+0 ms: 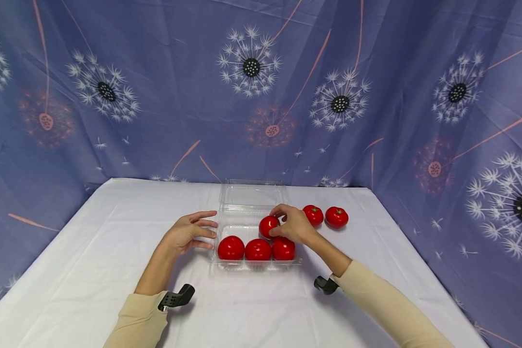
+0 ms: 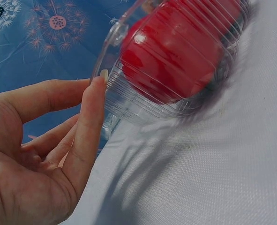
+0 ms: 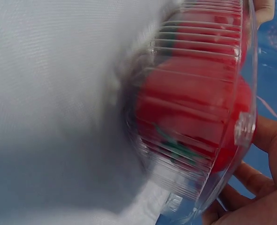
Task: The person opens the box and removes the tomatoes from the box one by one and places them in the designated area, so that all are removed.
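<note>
A clear plastic clamshell box [image 1: 256, 264] sits on the table with its lid [image 1: 254, 195] laid back. Along its near side lie three red tomatoes, the left one [image 1: 231, 248], the middle one [image 1: 258, 250] and the right one [image 1: 283, 249]. My right hand [image 1: 296, 226] holds another tomato [image 1: 268, 226] between thumb and fingers, behind the near row at the box's right side. At the box's left wall, my left hand [image 1: 189, 234] has its fingers extended; the left wrist view shows fingertips [image 2: 98, 86] at the ribbed plastic edge.
Two more tomatoes, a nearer-in one [image 1: 313, 215] and an outer one [image 1: 337, 217], rest on the white tablecloth [image 1: 261, 309] right of the box. A blue dandelion-print curtain [image 1: 182, 96] hangs behind and on both sides.
</note>
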The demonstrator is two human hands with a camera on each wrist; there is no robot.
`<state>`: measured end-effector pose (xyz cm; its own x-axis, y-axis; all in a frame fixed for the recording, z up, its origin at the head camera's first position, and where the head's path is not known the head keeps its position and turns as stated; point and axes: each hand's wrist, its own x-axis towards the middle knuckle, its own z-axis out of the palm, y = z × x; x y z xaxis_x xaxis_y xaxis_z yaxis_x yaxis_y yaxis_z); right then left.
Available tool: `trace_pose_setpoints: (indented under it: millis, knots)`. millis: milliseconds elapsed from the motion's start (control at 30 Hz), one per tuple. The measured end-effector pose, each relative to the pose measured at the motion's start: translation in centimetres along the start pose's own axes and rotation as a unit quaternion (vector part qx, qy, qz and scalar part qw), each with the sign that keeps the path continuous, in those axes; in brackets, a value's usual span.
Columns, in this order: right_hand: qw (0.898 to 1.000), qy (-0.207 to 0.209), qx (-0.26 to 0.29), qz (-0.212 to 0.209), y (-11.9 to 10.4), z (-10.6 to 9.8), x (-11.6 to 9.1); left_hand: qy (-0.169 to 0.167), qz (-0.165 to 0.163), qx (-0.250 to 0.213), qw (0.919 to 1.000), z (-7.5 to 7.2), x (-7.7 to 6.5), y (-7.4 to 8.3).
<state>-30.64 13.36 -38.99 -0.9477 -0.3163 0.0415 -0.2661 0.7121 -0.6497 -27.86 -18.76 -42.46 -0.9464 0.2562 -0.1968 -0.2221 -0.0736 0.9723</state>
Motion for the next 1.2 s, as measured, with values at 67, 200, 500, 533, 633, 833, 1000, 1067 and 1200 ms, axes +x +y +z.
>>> trace_pose_setpoints:
  millis: [67,200,500,533,633,833,1000,1067,1200]
  knots:
    - [1.0,0.004,-0.006,0.001,-0.2,0.1,0.0,0.0,0.001,0.001,1.0,0.0,0.0,0.0]
    - [1.0,0.004,-0.018,0.005,-0.4,0.3,0.0,0.001,-0.001,-0.001,1.0,0.0,0.1,-0.1]
    - [0.999,-0.001,-0.033,-0.005,-0.4,0.6,0.2,-0.002,0.002,-0.002,1.0,0.0,0.1,0.0]
    - [0.999,-0.002,-0.033,-0.007,-0.4,0.7,0.2,-0.004,0.003,0.0,1.0,0.0,0.1,0.0]
    - [0.999,-0.001,-0.032,-0.007,-0.4,0.8,0.2,-0.001,0.0,0.0,1.0,0.0,0.0,0.0]
    - [0.999,0.013,-0.027,-0.016,-0.4,1.0,0.3,0.0,-0.002,0.001,1.0,-0.1,0.0,0.0]
    - [0.999,0.019,-0.021,-0.022,-0.5,1.4,0.2,-0.001,0.001,0.001,1.0,-0.1,0.0,0.0]
    - [0.999,0.019,-0.022,-0.023,-0.5,1.5,0.2,-0.001,0.001,0.001,1.0,-0.1,0.0,0.0]
    - [0.999,0.017,-0.032,-0.029,-0.5,1.8,0.2,0.0,0.001,0.001,1.0,0.0,0.0,0.0]
